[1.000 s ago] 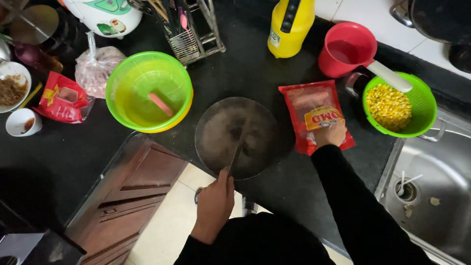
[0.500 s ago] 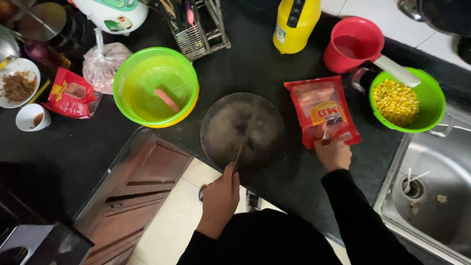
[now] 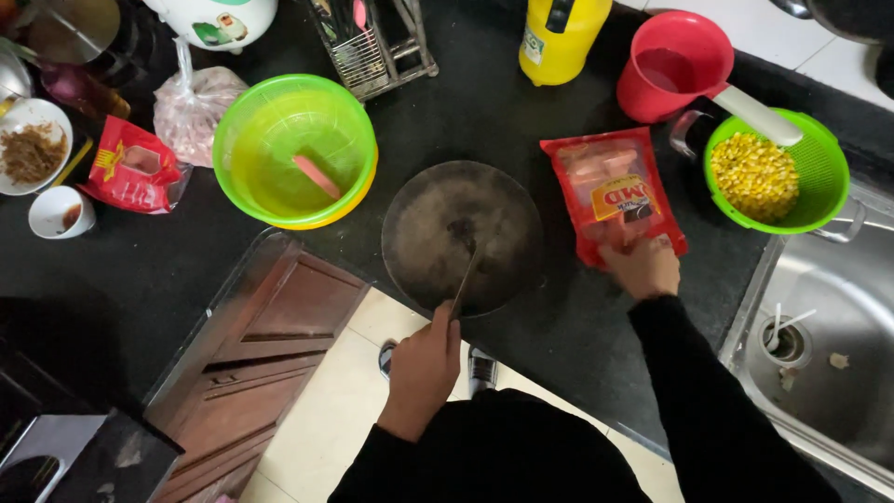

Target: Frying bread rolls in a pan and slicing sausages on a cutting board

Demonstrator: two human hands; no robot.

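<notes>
Head view, looking down on a black tabletop [image 3: 521, 121]. The left hand [image 3: 424, 368] is at the near edge, its grip closed around the handle of a thin utensil [image 3: 466, 279] whose tip reaches into the round dark board [image 3: 463, 237] lying flat at the centre of the tabletop. A small dark bit sits on the board near the tip; what it is cannot be told.

The right hand [image 3: 644, 268] is just right of the board, its grip pinched on the near edge of a red packet [image 3: 610, 191], which lies flat beside the board, touching or nearly touching its right rim.

Far right of the packet, a green colander [image 3: 824, 172] holds yellow corn. A red cup [image 3: 675, 65] stands just behind it, and a yellow bottle [image 3: 563, 37] stands to the cup's left. A steel sink [image 3: 824, 354] fills the near right corner.

Left of the board sits a green bowl [image 3: 293, 149] with a pink piece inside. Further left are a plastic bag [image 3: 196, 107], a second red packet [image 3: 130, 168], and two small white dishes [image 3: 37, 140]. A wire rack [image 3: 372, 42] stands at the far edge behind the bowl.
</notes>
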